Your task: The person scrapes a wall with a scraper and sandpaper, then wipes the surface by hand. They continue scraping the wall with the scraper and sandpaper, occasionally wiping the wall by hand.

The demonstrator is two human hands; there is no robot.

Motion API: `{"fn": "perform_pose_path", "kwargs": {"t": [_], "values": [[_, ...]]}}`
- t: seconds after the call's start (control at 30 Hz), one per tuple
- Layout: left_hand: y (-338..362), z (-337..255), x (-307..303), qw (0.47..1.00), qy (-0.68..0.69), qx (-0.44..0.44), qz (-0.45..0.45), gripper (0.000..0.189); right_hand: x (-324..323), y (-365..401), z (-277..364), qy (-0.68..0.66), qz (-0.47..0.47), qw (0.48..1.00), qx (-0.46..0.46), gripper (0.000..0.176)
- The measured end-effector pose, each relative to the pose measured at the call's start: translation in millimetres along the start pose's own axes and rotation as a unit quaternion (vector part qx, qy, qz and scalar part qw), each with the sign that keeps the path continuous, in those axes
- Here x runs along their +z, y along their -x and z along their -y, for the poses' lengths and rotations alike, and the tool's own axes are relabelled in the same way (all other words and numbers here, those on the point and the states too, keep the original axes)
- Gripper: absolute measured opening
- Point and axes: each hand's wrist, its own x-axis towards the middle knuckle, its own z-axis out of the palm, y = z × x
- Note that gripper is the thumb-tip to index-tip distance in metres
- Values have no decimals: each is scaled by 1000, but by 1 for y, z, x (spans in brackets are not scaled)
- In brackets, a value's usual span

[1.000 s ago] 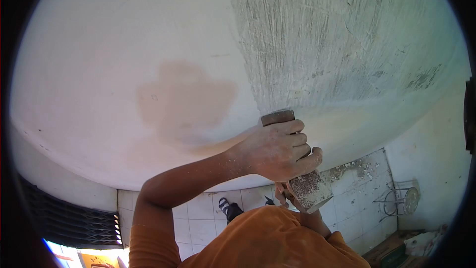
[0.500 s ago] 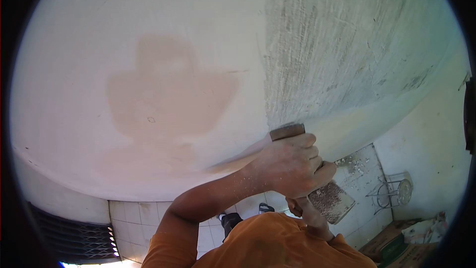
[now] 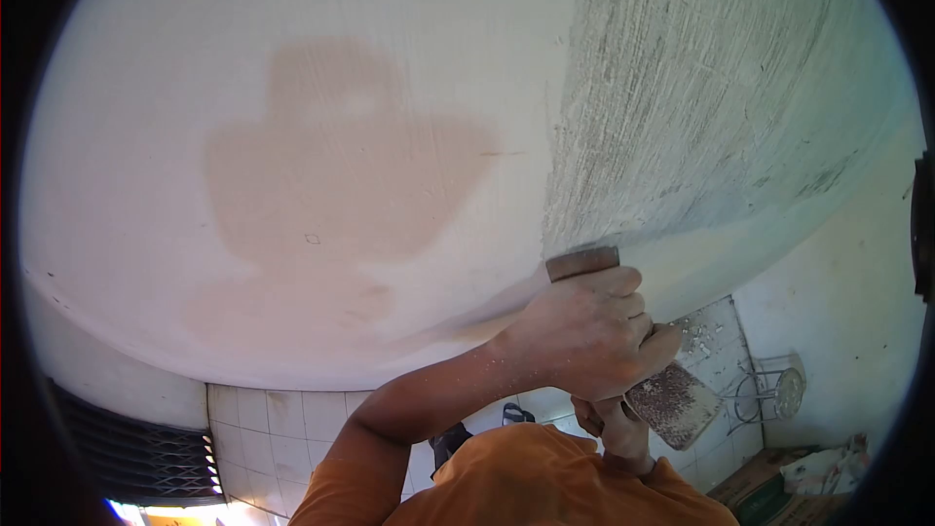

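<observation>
The left hand (image 3: 594, 336) is closed in a fist, back of the hand toward the view, fingers wrapped round the scraper (image 3: 582, 264); most of its handle is hidden inside the grip; the blade sticks out just beyond the knuckles, on the side away from the body, its broad edge running crosswise in the view and rising slightly toward the right; that edge appears to meet the wall (image 3: 419, 0), at the lower left end of the rough, streaked area (image 3: 682, 88), with smooth surface to the left of it. Just below the fist, nearer the body, the right hand (image 3: 621, 432) is curled round the near side of the plate (image 3: 674, 407), though how far its fingers close underneath cannot be told; the plate lies lower right of the scraper, tilted, its face speckled with pale crumbs; the left hand is the one at the wall, the right being held back by the orange shirt (image 3: 526, 477). Farther out, pale bits lie on the tiled floor (image 3: 284, 417); a stool (image 3: 789, 393) stands beyond the plate, to the right.
</observation>
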Motion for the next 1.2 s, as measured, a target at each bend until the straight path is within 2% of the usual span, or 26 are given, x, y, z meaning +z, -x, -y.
{"fn": "perform_pose_path", "kwargs": {"t": [0.1,0.3,0.43,0.83,1.1,1.2], "values": [[-2,-2,-11,1000,0,-13,-13,10,3,-1,4,1,2,1000,0,28],[5,0,7,998,-35,-15,-56,10,-1,2,2,-6,2,1000,3,25],[5,-3,4,998,-18,-38,-44,9,0,-1,4,-3,2,1000,11,24],[7,-4,-3,999,2,-38,-16,8,1,1,3,-15,10,1000,11,21],[12,-4,9,994,12,-26,-103,12,3,1,9,-11,12,1000,0,21],[8,-3,7,994,23,-7,-104,11,0,-2,11,-11,2,1000,-3,21]]}}
